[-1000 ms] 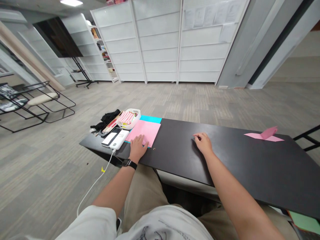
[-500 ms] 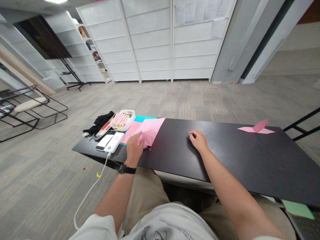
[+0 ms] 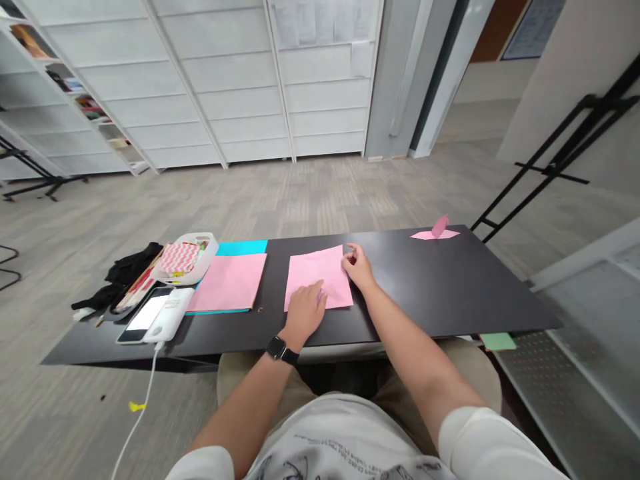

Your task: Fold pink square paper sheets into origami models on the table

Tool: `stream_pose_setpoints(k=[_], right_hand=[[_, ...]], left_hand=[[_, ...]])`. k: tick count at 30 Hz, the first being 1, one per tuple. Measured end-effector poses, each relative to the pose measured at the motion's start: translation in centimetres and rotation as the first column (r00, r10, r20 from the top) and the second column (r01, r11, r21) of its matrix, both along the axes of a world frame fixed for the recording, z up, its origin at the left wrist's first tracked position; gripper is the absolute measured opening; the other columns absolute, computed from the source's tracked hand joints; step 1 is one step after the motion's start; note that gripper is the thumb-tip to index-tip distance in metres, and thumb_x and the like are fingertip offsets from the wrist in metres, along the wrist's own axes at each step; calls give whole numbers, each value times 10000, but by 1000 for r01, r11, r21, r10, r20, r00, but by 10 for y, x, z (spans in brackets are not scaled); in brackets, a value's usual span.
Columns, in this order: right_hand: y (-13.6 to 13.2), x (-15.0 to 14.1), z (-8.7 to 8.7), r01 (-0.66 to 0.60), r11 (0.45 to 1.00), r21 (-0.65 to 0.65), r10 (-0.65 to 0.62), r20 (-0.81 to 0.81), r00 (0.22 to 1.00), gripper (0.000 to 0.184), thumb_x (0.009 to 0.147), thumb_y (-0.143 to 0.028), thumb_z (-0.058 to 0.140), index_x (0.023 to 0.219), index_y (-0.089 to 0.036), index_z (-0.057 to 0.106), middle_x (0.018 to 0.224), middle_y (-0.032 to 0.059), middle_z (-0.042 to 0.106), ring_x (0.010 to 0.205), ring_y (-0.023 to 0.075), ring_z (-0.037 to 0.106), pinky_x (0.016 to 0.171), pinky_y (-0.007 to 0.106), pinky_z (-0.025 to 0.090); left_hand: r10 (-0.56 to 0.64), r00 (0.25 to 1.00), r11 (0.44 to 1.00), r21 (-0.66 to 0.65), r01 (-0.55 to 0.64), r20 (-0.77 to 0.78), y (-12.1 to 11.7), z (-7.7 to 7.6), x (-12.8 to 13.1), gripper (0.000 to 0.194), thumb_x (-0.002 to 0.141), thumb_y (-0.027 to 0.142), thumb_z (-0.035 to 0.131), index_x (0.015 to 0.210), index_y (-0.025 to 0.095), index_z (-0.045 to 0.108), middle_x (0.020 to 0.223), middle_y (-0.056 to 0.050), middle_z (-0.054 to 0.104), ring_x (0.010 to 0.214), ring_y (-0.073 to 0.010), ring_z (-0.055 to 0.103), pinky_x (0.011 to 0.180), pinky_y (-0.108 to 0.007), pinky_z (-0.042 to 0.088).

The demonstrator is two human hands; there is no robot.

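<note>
A single pink paper sheet (image 3: 317,277) lies flat on the black table (image 3: 450,293) in front of me. My left hand (image 3: 306,312), with a dark watch on its wrist, rests on the sheet's near edge with the fingers lying flat. My right hand (image 3: 356,264) touches the sheet's far right corner with bent fingers. To the left lies a stack of pink paper (image 3: 229,291) on a cyan sheet (image 3: 241,248).
A white basket (image 3: 185,257) with patterned paper, a phone (image 3: 145,315) on a white power bank (image 3: 170,321) with a cable, and black cloth (image 3: 127,267) sit at the table's left end. A folded pink paper (image 3: 436,231) lies at the far right. A black stand (image 3: 550,167) is to the right.
My left hand lifted one pink sheet off the stack and carried it right to the table's middle, where it now lies flat. My right hand moved onto its corner. The view swung right.
</note>
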State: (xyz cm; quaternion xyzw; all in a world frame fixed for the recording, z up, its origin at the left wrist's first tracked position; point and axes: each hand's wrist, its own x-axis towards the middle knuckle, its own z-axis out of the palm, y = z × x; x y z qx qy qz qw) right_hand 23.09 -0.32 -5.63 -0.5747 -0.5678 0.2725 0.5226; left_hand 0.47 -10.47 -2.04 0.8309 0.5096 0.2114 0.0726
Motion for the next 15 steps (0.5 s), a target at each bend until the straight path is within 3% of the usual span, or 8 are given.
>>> stream_pose_setpoints(k=[7, 11, 15], right_hand=[[-5, 36, 6, 58, 996, -65, -49, 124, 991, 435, 746, -257, 593, 1170, -256, 687, 849, -7, 723, 809, 218, 662, 883, 387, 534], [-3, 50, 13, 138, 983, -121, -107, 233, 967, 505, 767, -206, 613, 1266, -254, 674, 882, 5, 741, 831, 227, 671, 896, 390, 536], [2, 56, 11, 113, 969, -219, -53, 265, 963, 490, 795, -173, 632, 1279, -240, 664, 902, -9, 751, 798, 181, 693, 817, 325, 567]], left_hand=[[-193, 978, 981, -30, 191, -82, 3, 3, 14, 262, 1014, 234, 600, 1210, 268, 771, 1292, -110, 728, 1177, -297, 646, 1072, -510, 510], [-202, 978, 979, -16, 201, -48, 2, -4, 28, 292, 1020, 221, 587, 1262, 247, 748, 1471, -126, 646, 1372, -332, 559, 1229, -613, 398], [-193, 979, 981, -19, 192, -59, -1, -10, 31, 310, 1038, 227, 552, 1304, 250, 709, 1521, -100, 623, 1446, -330, 521, 1265, -629, 374]])
